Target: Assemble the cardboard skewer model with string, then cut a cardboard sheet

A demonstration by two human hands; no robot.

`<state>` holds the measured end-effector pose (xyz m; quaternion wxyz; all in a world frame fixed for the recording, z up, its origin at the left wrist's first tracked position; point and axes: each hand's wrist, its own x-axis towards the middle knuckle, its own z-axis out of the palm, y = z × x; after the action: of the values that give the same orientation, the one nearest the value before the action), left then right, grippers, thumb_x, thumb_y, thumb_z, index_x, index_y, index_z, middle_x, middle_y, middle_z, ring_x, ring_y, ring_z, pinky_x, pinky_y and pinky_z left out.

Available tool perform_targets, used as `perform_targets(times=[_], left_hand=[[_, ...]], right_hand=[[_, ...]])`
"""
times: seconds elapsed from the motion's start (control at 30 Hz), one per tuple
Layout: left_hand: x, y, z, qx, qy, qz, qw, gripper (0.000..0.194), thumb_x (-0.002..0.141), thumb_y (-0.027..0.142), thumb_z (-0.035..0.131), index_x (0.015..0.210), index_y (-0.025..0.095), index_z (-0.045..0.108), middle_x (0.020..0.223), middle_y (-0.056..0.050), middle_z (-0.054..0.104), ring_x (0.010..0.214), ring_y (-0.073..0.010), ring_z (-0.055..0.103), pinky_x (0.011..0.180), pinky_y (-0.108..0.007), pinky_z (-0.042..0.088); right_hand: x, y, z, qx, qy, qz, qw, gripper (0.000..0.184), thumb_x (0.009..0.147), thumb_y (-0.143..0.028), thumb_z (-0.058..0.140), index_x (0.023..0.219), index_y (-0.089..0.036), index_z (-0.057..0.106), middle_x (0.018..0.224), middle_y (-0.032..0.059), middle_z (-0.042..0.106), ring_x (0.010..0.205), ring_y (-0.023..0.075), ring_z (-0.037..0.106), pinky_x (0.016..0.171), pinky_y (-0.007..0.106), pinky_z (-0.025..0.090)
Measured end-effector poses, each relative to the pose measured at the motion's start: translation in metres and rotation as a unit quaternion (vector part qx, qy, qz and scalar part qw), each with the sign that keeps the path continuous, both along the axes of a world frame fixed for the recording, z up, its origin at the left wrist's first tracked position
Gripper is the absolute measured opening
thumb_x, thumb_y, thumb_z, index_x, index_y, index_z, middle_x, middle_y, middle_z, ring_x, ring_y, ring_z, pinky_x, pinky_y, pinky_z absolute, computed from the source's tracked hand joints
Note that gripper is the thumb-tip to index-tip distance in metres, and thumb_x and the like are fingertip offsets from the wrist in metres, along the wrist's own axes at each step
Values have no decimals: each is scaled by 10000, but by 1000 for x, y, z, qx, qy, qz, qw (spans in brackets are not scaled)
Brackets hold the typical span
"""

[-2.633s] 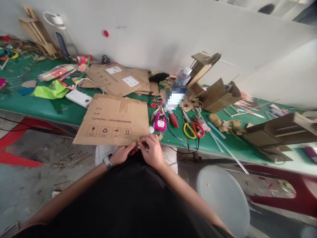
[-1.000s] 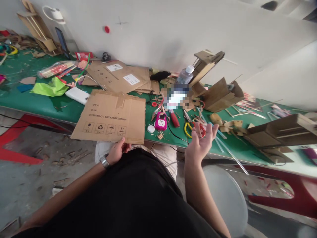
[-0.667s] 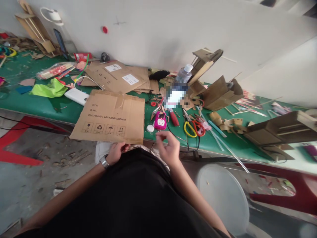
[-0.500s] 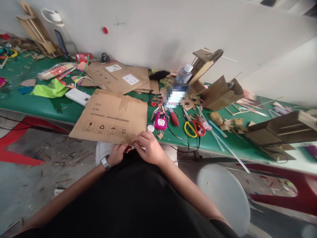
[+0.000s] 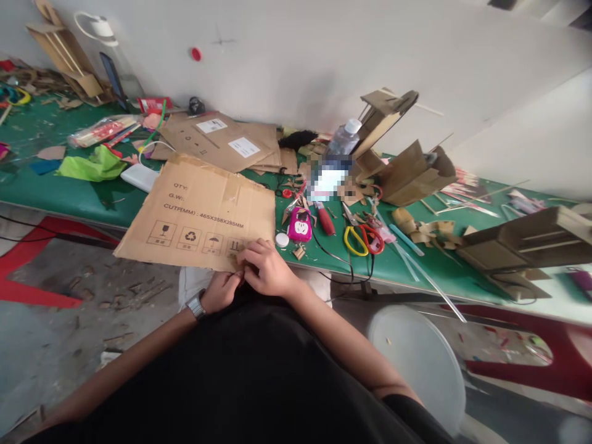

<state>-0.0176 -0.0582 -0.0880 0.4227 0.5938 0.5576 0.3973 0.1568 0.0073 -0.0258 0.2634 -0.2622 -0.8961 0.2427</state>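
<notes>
A flat brown cardboard sheet (image 5: 203,213) with printed symbols lies half on the green table (image 5: 83,197), its near edge hanging over toward me. My left hand (image 5: 221,291), with a watch on its wrist, grips that near edge from below. My right hand (image 5: 263,266) is closed, its fingers pinching the same edge beside the left hand. Both hands meet at the sheet's near right corner.
Right of the sheet lie a white cap (image 5: 282,239), a pink socket adapter (image 5: 300,224), a red-handled tool (image 5: 324,217) and yellow-and-red scissors (image 5: 363,239). More cardboard (image 5: 222,142), a water bottle (image 5: 343,139) and cardboard models (image 5: 411,176) stand behind. A white round stool (image 5: 419,364) is at my right.
My right hand had reached out open toward the scissors, then came back to the cardboard's near edge. The sheet has slid left and turned slightly.
</notes>
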Motion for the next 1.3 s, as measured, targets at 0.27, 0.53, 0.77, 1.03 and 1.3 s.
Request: perform_targets(times=[0.27, 0.53, 0.77, 1.03, 1.3], left_hand=[[-2, -2, 2, 3, 28, -11, 1000, 368, 915, 391, 446, 589, 225, 488, 560, -3, 540, 598, -168, 471, 612, -328, 349], [-1, -2, 5, 2, 41, -24, 999, 374, 923, 381, 422, 589, 225, 482, 564, -14, 547, 597, -170, 468, 595, -326, 346], [-1, -2, 14, 11, 50, -31, 998, 370, 930, 375, 436, 612, 209, 524, 585, -28, 580, 608, -175, 488, 609, -329, 368], [0, -3, 14, 13, 59, -32, 998, 365, 942, 360, 434, 623, 221, 544, 580, -25, 582, 605, -185, 501, 590, -333, 365], [0, -2, 18, 22, 63, -38, 997, 337, 942, 333, 427, 641, 224, 533, 618, -34, 627, 636, -191, 545, 626, -331, 412]], right_hand=[[2, 1, 0, -3, 19, 13, 1000, 273, 801, -108, 512, 1031, -189, 635, 953, 76, 670, 896, 251, 536, 835, 401, 379], [5, 7, -5, 22, 21, 38, 999, 218, 818, -156, 500, 972, -196, 648, 897, 70, 640, 870, 253, 517, 810, 408, 357], [7, 8, -8, 8, 48, 49, 998, 242, 816, -160, 473, 996, -193, 632, 886, 72, 641, 861, 257, 524, 817, 417, 373], [8, 11, -13, 30, 34, 56, 997, 278, 820, -148, 464, 1020, -201, 650, 905, 76, 656, 866, 259, 529, 814, 422, 377], [8, 11, -16, 20, 80, 53, 995, 204, 818, -146, 458, 940, -201, 612, 873, 71, 646, 832, 249, 532, 819, 422, 394]])
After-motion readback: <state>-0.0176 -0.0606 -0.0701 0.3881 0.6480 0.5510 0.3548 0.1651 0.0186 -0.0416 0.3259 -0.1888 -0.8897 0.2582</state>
